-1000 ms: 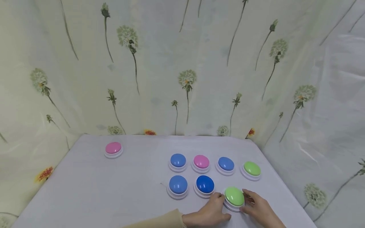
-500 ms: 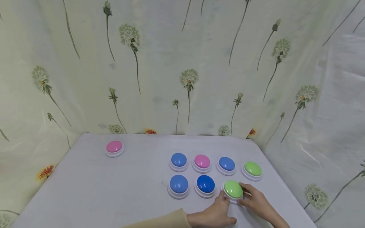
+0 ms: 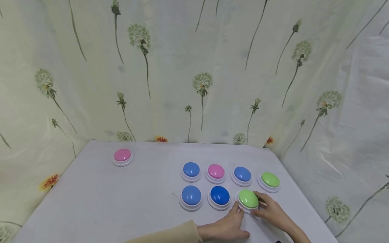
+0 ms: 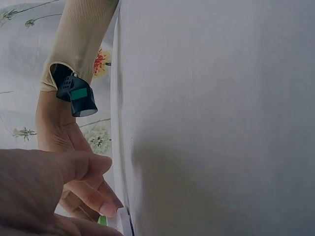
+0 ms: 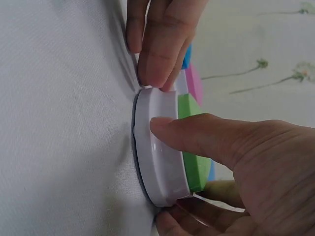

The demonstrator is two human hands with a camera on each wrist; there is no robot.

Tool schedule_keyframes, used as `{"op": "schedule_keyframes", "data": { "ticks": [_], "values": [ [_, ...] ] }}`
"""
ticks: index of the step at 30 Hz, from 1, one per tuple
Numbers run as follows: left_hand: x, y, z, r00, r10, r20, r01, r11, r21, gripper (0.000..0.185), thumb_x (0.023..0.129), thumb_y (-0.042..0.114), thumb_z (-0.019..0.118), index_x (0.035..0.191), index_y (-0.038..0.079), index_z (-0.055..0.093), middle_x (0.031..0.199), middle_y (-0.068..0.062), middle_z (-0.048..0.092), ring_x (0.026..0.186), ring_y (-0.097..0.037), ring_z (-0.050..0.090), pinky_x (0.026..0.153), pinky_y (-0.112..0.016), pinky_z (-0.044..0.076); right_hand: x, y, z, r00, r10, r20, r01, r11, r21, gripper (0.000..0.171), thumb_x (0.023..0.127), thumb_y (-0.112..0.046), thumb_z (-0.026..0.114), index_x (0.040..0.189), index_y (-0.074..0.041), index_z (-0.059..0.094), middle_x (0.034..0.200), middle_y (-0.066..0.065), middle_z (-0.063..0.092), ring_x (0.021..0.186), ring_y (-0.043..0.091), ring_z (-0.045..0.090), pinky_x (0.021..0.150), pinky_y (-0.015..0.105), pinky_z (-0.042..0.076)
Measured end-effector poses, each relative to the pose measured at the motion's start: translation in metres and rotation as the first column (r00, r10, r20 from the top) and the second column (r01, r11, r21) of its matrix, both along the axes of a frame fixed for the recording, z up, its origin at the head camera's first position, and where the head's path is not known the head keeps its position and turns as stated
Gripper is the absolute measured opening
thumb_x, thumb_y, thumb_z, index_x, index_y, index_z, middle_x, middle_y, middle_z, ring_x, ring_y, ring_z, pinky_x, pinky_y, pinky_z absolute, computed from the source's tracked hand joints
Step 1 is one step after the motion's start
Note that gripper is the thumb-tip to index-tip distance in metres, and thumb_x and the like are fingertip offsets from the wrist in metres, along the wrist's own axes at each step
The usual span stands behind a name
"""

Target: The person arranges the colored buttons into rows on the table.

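Observation:
A green push button [image 3: 248, 198] on a round white base sits on the table in the head view, at the right end of the front row. My right hand [image 3: 273, 212] grips its base from the right. In the right wrist view the thumb [image 5: 184, 132] lies along the white rim, with other fingers round the far side. From the left, my left hand [image 3: 228, 225] touches the base with extended fingertips. A dark blue button [image 3: 220, 195] and a lighter blue button [image 3: 191, 195] stand to its left. Only a sliver of the held button shows in the left wrist view.
Behind stands a row with a blue button [image 3: 191, 169], a pink button [image 3: 216, 171], another blue button [image 3: 242, 174] and a second green button [image 3: 270, 180]. A lone pink button [image 3: 122, 155] is at the back left. Flowered cloth [image 3: 170, 67] borders the table [image 3: 121, 195].
Both hands have slid the green button away from the table's front, slightly leftward, in line with the dark blue button. The view has shifted a little; the other buttons have kept their places.

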State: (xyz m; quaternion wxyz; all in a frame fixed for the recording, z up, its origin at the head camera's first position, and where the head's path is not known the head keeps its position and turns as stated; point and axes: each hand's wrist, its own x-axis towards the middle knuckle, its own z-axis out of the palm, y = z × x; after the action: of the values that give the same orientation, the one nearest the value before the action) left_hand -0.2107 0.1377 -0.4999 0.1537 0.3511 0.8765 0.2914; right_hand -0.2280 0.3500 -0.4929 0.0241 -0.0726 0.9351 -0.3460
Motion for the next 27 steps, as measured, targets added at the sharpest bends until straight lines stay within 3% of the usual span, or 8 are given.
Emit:
{"op": "schedule_keyframes", "data": {
  "ticks": [4, 9, 14, 16, 18, 21, 27],
  "values": [
    [0.000, -0.012, 0.004, 0.999, -0.050, -0.018, 0.050, 0.998, -0.030, 0.075, 0.088, 0.043, 0.065, 0.148, 0.008, 0.036, 0.155, -0.016, 0.031, 0.140, -0.018, 0.037, 0.103, -0.026, 0.044, 0.002, -0.005, 0.003, 0.997, -0.001, -0.077, 0.006, 0.998, 0.057, 0.087, 0.073, -0.030, 0.083, 0.138, 0.008, 0.041, 0.136, 0.030, 0.049, 0.123, 0.046, 0.050, 0.094, 0.048, 0.050],
    [-0.004, -0.033, 0.014, 0.985, -0.175, 0.008, 0.175, 0.983, -0.060, 0.054, 0.091, 0.041, 0.062, 0.138, 0.015, 0.053, 0.146, -0.005, 0.047, 0.130, -0.011, 0.048, 0.097, -0.024, 0.048, 0.007, -0.019, 0.014, 0.965, 0.012, -0.260, 0.032, 0.986, 0.163, 0.081, 0.070, -0.030, 0.085, 0.135, 0.001, 0.049, 0.131, 0.026, 0.054, 0.118, 0.046, 0.052, 0.086, 0.054, 0.052],
    [-0.006, -0.058, 0.025, 0.939, -0.342, 0.034, 0.343, 0.939, -0.023, 0.042, 0.096, 0.032, 0.059, 0.134, 0.015, 0.057, 0.140, 0.003, 0.054, 0.125, -0.002, 0.051, 0.097, -0.016, 0.045, 0.016, -0.049, 0.039, 0.969, 0.005, -0.246, 0.035, 0.987, 0.156, 0.073, 0.075, -0.038, 0.081, 0.136, -0.010, 0.051, 0.133, 0.017, 0.055, 0.119, 0.037, 0.053, 0.085, 0.050, 0.054],
    [-0.005, -0.069, 0.031, 0.924, -0.379, 0.053, 0.379, 0.925, 0.017, 0.039, 0.097, 0.029, 0.057, 0.134, 0.014, 0.057, 0.138, 0.006, 0.056, 0.123, 0.000, 0.053, 0.094, -0.014, 0.046, 0.020, -0.062, 0.048, 0.976, 0.009, -0.219, 0.021, 0.991, 0.132, 0.073, 0.077, -0.045, 0.078, 0.138, -0.017, 0.050, 0.134, 0.012, 0.055, 0.119, 0.034, 0.054, 0.085, 0.047, 0.055],
    [-0.003, -0.080, 0.038, 0.917, -0.393, 0.065, 0.389, 0.919, 0.068, 0.038, 0.098, 0.027, 0.056, 0.134, 0.013, 0.057, 0.135, 0.007, 0.059, 0.119, 0.002, 0.055, 0.091, -0.013, 0.047, 0.024, -0.073, 0.055, 0.976, 0.029, -0.215, -0.008, 0.995, 0.100, 0.072, 0.077, -0.049, 0.076, 0.138, -0.022, 0.050, 0.134, 0.008, 0.056, 0.118, 0.031, 0.056, 0.085, 0.044, 0.056],
    [-0.002, -0.095, 0.047, 0.921, -0.388, 0.042, 0.379, 0.915, 0.136, 0.037, 0.098, 0.024, 0.057, 0.132, 0.012, 0.058, 0.131, 0.005, 0.062, 0.117, 0.001, 0.057, 0.087, -0.012, 0.049, 0.029, -0.088, 0.060, 0.975, 0.060, -0.212, -0.044, 0.996, 0.078, 0.069, 0.076, -0.050, 0.076, 0.137, -0.029, 0.050, 0.133, 0.001, 0.057, 0.114, 0.025, 0.058, 0.083, 0.036, 0.057],
    [-0.001, -0.126, 0.056, 0.937, -0.349, -0.001, 0.344, 0.925, 0.158, 0.036, 0.097, 0.024, 0.058, 0.129, 0.009, 0.060, 0.128, 0.001, 0.064, 0.116, -0.001, 0.058, 0.086, -0.013, 0.050, 0.037, -0.108, 0.062, 0.981, 0.124, -0.148, -0.119, 0.992, 0.039, 0.066, 0.077, -0.048, 0.076, 0.135, -0.031, 0.051, 0.133, -0.003, 0.057, 0.115, 0.023, 0.057, 0.083, 0.031, 0.056]
  ]
}}
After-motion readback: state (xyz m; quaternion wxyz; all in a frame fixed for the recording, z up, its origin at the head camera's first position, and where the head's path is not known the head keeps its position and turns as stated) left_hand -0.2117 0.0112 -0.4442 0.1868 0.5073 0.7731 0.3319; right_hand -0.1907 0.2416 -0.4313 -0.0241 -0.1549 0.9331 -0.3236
